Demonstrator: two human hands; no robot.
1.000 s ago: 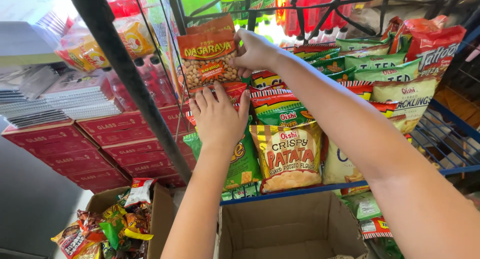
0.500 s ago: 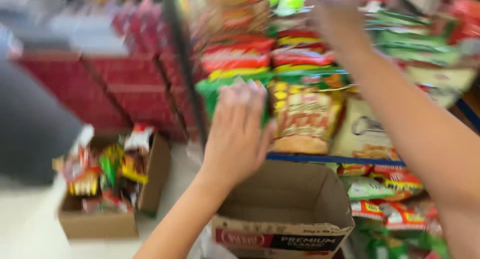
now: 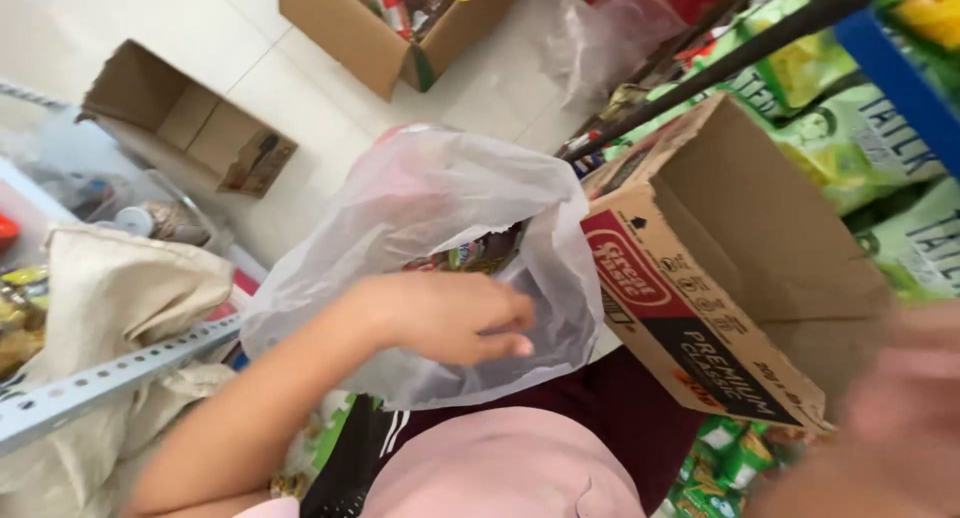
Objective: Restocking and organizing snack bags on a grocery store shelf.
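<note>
Pale floor point(image 3: 300, 88); left hand point(image 3: 450, 318) at plastic bag point(image 3: 440, 193) mouth

The plastic bag point(image 3: 440, 193) is translucent white. The cardboard box point(image 3: 745, 268) is brown with a red-and-black printed side. The snack packets point(image 3: 880, 168) are green.

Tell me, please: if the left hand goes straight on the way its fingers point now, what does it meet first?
Most likely the thin clear plastic bag. The left hand lies at the bag's front, fingers pointing right toward its open edge. Beyond that stands the open cardboard box. Depth is unclear, so the fingers may already touch the plastic.
</note>
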